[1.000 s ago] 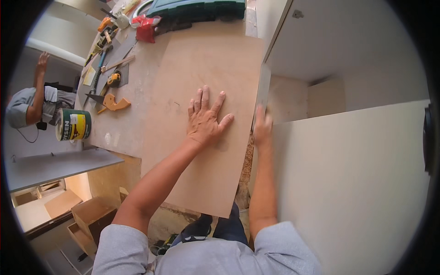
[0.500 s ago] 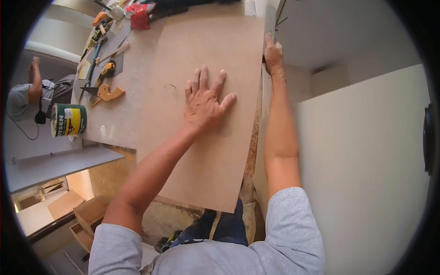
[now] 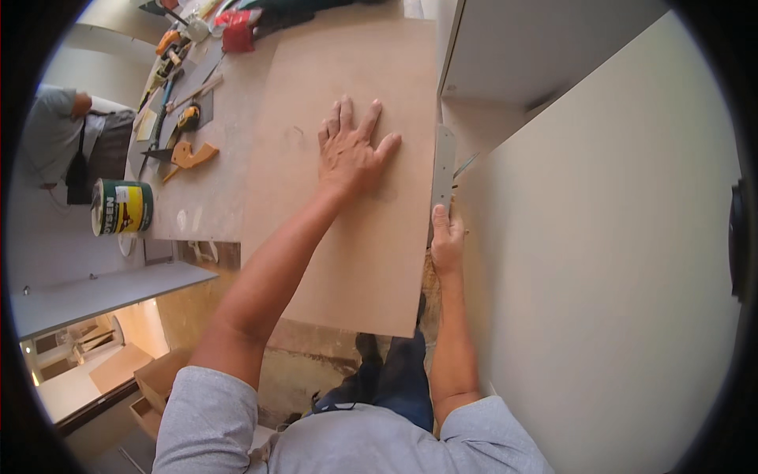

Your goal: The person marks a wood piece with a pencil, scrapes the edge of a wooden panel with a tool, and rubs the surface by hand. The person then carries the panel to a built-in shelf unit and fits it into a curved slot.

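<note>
A wide, thin brown wooden board (image 3: 339, 261) lies flat on the workbench, its near end jutting past the bench edge. My left hand (image 3: 353, 154) rests palm down on it, fingers spread. Along the board's right long edge is a hand plane (image 3: 444, 166), turned on its side. Its grey metal flank with small dots faces up, and a thin blade sticks out to the right. My right hand (image 3: 447, 241) is closed round its near end, thumb on top. The fingers underneath are partly hidden.
A large pale panel (image 3: 608, 261) stands close to my right arm. On the bench at left are an orange-handled saw (image 3: 192, 156), a yellow-black tape measure (image 3: 189, 118), a hammer (image 3: 167, 91) and a red packet (image 3: 238, 35). A paint can (image 3: 121, 207) stands near another person (image 3: 63, 134).
My right hand has drawn the plane toward me along the board's right edge. The left hand stays spread on the board. The other person at the left has shifted posture.
</note>
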### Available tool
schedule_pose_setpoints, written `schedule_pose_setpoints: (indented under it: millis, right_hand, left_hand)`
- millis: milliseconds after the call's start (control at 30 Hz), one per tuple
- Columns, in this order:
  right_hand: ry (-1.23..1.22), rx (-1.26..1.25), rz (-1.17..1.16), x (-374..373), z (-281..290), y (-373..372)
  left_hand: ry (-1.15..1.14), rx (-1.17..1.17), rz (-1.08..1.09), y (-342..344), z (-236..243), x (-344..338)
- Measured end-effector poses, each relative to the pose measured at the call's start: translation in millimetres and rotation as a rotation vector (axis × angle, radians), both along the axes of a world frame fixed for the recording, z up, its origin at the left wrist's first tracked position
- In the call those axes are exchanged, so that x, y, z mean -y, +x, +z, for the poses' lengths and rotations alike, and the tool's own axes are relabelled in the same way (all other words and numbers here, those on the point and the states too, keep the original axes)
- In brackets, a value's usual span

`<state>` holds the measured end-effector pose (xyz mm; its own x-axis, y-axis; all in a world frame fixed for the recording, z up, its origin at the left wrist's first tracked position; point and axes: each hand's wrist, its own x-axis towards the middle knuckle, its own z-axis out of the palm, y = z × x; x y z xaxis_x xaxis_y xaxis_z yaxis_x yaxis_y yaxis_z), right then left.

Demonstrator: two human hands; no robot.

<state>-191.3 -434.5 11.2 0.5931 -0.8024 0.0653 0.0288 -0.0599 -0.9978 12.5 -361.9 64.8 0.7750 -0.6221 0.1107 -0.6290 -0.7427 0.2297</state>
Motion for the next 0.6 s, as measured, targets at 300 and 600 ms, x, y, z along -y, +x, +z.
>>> schedule_pose_setpoints:
  millis: [300, 600]
  right_hand:
    - [0.037, -0.071, 0.136, 79, 4, 60]
    - [0.176, -0.385, 0.164, -84, -9, -141]
  left_hand:
    - [-0.062, 0.087, -0.032, 0, -10, 14]
    - [0.031, 0.082, 0.033, -3, -17, -12]
